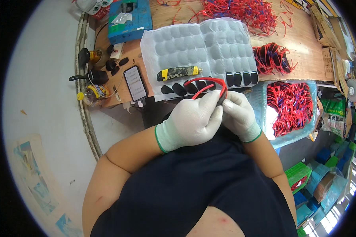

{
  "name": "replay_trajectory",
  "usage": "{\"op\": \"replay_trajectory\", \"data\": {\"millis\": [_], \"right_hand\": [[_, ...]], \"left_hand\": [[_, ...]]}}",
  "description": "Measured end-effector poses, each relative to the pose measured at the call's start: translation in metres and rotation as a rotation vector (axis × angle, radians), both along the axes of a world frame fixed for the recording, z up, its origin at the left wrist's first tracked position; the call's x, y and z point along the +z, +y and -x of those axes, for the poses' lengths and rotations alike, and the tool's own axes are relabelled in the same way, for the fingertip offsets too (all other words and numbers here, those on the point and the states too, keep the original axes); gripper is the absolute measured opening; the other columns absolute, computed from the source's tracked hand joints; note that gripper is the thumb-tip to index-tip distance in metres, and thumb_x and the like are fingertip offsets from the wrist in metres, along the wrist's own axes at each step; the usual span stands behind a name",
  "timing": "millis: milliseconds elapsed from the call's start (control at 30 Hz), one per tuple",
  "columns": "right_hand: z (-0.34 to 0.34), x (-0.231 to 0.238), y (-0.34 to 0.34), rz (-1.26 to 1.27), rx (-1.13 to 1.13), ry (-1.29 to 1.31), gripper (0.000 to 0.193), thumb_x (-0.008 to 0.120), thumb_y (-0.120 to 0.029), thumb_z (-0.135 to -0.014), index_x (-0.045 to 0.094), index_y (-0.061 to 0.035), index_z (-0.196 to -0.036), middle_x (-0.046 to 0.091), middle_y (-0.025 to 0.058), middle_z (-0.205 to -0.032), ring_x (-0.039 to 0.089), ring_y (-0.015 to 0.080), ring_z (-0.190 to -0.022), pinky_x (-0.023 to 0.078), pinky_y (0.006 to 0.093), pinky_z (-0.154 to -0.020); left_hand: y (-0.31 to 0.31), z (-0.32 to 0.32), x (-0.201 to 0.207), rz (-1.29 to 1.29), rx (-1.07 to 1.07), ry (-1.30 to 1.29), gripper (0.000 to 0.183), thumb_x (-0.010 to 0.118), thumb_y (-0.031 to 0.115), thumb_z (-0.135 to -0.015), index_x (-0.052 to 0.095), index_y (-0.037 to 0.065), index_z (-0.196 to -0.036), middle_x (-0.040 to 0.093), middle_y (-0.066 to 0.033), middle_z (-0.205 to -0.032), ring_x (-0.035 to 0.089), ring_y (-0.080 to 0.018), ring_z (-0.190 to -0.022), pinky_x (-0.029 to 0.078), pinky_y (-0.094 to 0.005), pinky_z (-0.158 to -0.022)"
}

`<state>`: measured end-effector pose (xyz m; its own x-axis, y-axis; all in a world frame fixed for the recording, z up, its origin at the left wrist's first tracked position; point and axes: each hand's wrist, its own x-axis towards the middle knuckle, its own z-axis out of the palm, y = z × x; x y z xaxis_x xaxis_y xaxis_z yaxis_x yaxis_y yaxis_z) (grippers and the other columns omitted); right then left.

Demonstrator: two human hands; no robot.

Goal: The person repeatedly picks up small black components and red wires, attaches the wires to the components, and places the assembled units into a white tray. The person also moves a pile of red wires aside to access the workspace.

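Observation:
Both my hands wear white knit gloves with green-edged cuffs and meet in front of my chest. Between them they grip a red glasses frame (221, 81), its thin arms curving up and to the left. My left hand (195, 118) pinches it with thumb and fingers closed. From the other side my right hand (240, 114) presses thumb and fingers on it. A dark piece, seemingly a lens, shows at the fingertips, mostly covered by the gloves. Just beyond lies a white lens tray (182, 43) with dark lenses (241, 79) along its near edge.
On the tray rests a yellow-and-patterned box-cutter-like tool (180, 73). A phone (135, 83) and a blue box (130, 21) are at left. Red frames lie in a far heap (241, 15), a bundle (273, 59) and a lined blue crate (261, 102) at right.

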<state>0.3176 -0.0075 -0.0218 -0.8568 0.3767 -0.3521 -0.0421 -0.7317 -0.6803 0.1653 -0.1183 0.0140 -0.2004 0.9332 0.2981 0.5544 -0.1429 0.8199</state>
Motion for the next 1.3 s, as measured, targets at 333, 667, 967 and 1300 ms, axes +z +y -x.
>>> {"op": "replay_trajectory", "data": {"millis": [333, 667, 967, 1300], "right_hand": [[-0.016, 0.008, 0.024, -0.830, -0.104, -0.010, 0.052, 0.086, -0.007, -0.077, 0.056, -0.0033, -0.121, 0.056, 0.0108, -0.133, 0.059, 0.0221, -0.119, 0.048, 0.0384, -0.104], [-0.069, 0.020, 0.076, -0.523, 0.191, -0.172, 0.042, 0.051, -0.007, -0.102, 0.051, 0.0058, -0.142, 0.071, 0.0098, -0.102, 0.069, 0.0156, -0.091, 0.053, 0.0324, -0.092], [-0.072, 0.017, 0.115, -0.583, 0.242, -0.094, 0.085, 0.053, 0.009, -0.092, 0.009, 0.0014, -0.164, 0.066, 0.0186, -0.127, 0.072, 0.0208, -0.100, 0.052, 0.0359, -0.099], [-0.062, 0.006, 0.116, -0.408, 0.143, 0.055, 0.075, 0.056, 0.016, -0.083, 0.029, -0.0108, -0.148, 0.050, 0.0211, -0.149, 0.067, 0.0231, -0.109, 0.054, 0.0397, -0.098]], "left_hand": [[0.014, 0.025, 0.026, 0.391, -0.347, 0.025, 0.024, 0.066, 0.011, -0.090, 0.062, 0.003, -0.112, 0.067, -0.0202, -0.078, 0.067, -0.0397, -0.066, 0.053, -0.0449, -0.060], [0.053, 0.041, -0.072, 0.307, 0.107, 0.189, 0.018, 0.066, 0.012, -0.094, 0.070, 0.000, -0.106, 0.071, -0.0145, -0.097, 0.070, -0.0280, -0.088, 0.056, -0.0364, -0.082], [0.098, -0.010, -0.106, 0.913, 0.082, 0.604, 0.046, 0.078, 0.027, -0.080, 0.061, 0.005, -0.117, 0.058, -0.0181, -0.117, 0.059, -0.0377, -0.117, 0.052, -0.0463, -0.098], [0.103, 0.003, -0.100, 0.751, 0.062, 0.579, 0.043, 0.077, 0.024, -0.080, 0.063, 0.005, -0.116, 0.058, -0.0186, -0.116, 0.060, -0.0356, -0.117, 0.052, -0.0459, -0.099]]}}
